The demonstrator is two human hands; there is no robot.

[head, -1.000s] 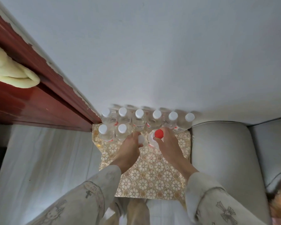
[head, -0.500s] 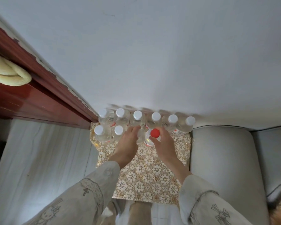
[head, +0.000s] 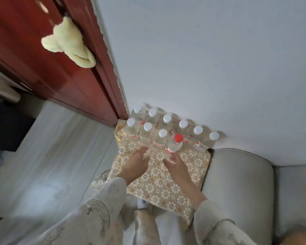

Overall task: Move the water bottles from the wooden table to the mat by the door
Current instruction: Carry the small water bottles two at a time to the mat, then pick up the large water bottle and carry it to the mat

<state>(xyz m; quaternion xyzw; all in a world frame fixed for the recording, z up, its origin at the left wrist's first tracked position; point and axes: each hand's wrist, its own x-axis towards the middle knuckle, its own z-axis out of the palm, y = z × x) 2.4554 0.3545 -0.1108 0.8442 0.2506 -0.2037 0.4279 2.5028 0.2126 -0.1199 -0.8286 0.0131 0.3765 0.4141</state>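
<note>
Bottles stand upright on the patterned mat (head: 166,183) beside the red door (head: 64,71), both hands empty.

Left hand (head: 136,163) and right hand (head: 175,167) hover with relaxed fingers; the red-capped water bottle (head: 174,145) stands just beyond the right fingertips, white-capped bottles (head: 159,124) behind it. Thin clear plastic, probably water-heavy, smooth and squashy: grip mid-body or under the cap.

The person wears a pale, cream-grey top of soft fabric with long, loose sleeves. The left sleeve (head: 95,211) carries a thin line drawing of a small cross set inside a curved ring, with fainter outlines lower down. The right sleeve (head: 217,225) has a seamed cuff and another cross-like drawing near its lower end. Both hands are bare below the cuffs.
</note>
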